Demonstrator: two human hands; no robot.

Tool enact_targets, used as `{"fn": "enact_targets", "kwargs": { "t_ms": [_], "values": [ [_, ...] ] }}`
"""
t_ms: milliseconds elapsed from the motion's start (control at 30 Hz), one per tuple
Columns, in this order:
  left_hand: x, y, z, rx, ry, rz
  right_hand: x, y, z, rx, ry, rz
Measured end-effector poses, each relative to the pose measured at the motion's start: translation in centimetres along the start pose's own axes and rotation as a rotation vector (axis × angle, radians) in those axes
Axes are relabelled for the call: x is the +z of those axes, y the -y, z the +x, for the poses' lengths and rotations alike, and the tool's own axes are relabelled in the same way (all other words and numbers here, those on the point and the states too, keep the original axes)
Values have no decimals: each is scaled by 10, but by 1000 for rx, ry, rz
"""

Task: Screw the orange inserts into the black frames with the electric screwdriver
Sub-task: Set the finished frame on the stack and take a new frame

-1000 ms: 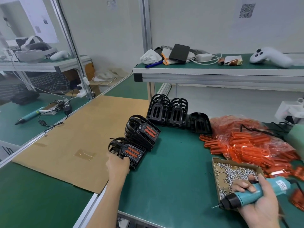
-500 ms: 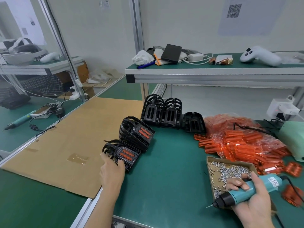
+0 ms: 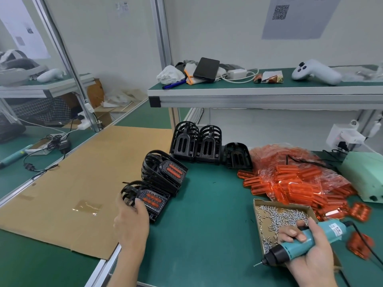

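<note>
Head view shows the left hand (image 3: 132, 214) at the near left of the green bench (image 3: 207, 235), fingers curled against the near edge of a black frame (image 3: 145, 200) that already carries an orange insert (image 3: 152, 199); whether they truly grip it or only touch it I cannot tell; a second fitted frame (image 3: 163, 172) leans just behind it. The right hand (image 3: 308, 251) is wrapped round the electric screwdriver (image 3: 300, 243) at the near right, over the near end of the screw tray (image 3: 284, 216); its long axis runs far-right to near-left, bit pointing left, well apart from the frame. Empty frames (image 3: 194, 141) stand at the far middle, nearer the left hand; loose inserts (image 3: 294, 183) lie right, just beyond the tray, nearer the right hand.
</note>
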State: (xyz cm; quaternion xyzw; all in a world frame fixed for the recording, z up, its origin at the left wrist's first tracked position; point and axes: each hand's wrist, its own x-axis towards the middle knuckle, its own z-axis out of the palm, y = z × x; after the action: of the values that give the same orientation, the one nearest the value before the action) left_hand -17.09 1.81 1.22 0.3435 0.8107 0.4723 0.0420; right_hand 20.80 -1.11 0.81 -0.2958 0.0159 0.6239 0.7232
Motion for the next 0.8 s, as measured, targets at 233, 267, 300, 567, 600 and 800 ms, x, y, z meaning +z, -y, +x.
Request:
{"fn": "enact_targets", "kwargs": {
  "t_ms": [233,267,300,567,600,800],
  "values": [
    [50,-93,-44,568,219,-333,3,0,2,21,-25,36],
    [66,-109,-52,646,286,-323,3,0,2,28,-29,46],
    [84,-123,-60,723,348,-287,3,0,2,31,-31,53],
    [212,-195,-76,803,906,316,2,4,5,76,-63,56],
    [223,-200,-74,806,908,400,1,4,7,82,-64,51],
    [264,-221,-66,783,888,670,-8,5,19,93,-93,2]
  ]
}}
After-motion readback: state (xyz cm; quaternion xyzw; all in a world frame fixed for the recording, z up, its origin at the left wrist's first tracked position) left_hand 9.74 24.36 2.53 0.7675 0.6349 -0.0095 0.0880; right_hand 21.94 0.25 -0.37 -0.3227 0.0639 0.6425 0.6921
